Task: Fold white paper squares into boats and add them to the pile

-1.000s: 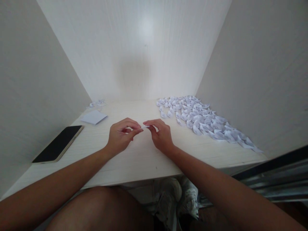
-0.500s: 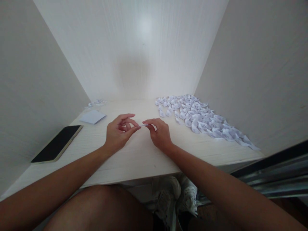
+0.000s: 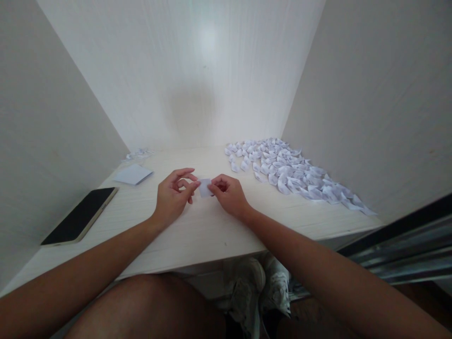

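A small white paper slip [image 3: 204, 187] is held between both hands over the middle of the pale desk [image 3: 197, 226]. My left hand [image 3: 173, 195] pinches its left edge with thumb and forefinger, the other fingers raised. My right hand [image 3: 228, 194] pinches its right edge, fingers curled. The slip now faces me as a small flat rectangle.
A large heap of folded white paper pieces [image 3: 289, 172] spreads along the right side of the desk. A stack of white paper squares [image 3: 133, 173] and a few paper scraps [image 3: 140, 153] lie at the back left. A black phone [image 3: 80, 216] lies near the left wall. White walls enclose the desk on three sides.
The paper slip, seen edge-on before, has been turned so its flat face shows. Both hands moved slightly closer together and the view drifted a little.
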### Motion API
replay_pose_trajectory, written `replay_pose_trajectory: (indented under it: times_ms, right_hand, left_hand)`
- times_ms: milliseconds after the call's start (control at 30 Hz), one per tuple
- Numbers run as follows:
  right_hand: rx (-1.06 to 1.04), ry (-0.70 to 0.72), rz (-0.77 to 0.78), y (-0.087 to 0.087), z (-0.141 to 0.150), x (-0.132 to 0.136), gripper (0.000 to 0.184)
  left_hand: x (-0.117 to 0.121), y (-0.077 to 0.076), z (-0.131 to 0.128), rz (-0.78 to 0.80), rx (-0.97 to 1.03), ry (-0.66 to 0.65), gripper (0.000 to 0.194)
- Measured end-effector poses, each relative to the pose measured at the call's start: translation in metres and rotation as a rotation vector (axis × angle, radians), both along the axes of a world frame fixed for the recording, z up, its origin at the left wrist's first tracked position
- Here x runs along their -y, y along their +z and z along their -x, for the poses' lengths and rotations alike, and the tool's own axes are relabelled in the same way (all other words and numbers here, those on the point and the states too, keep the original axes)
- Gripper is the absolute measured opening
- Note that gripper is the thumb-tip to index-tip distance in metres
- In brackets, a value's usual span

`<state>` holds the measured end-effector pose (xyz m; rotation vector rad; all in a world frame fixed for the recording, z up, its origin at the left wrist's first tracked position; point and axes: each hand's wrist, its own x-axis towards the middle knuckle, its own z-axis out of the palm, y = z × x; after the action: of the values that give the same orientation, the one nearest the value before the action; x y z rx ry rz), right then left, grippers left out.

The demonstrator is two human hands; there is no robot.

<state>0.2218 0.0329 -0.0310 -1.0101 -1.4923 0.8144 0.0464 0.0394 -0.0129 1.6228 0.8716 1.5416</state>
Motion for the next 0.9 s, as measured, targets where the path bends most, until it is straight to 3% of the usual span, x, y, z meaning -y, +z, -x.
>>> replay_pose_trajectory:
  times_ms: [133,267,467,900]
  right_hand:
    - [-0.187,0.130,0.111,-0.002,0.000,-0.003,0.021]
    - [-0.230,0.198,0.141,0.002,-0.001,0.000,0.030]
    - [-0.230,0.283,0.185,0.011,-0.005,0.005,0.032]
    - [-0.157,0.276,0.201,0.013,-0.004,0.007,0.029]
  left_hand:
    - [0.000,-0.003,0.000,0.097,-0.054,-0.003,0.034]
    - [0.001,-0.002,0.000,0.061,-0.135,0.004,0.028]
    - [0.001,-0.004,-0.002,0.133,0.004,-0.061,0.028]
    - [0.002,-0.009,0.001,0.196,0.044,-0.196,0.026]
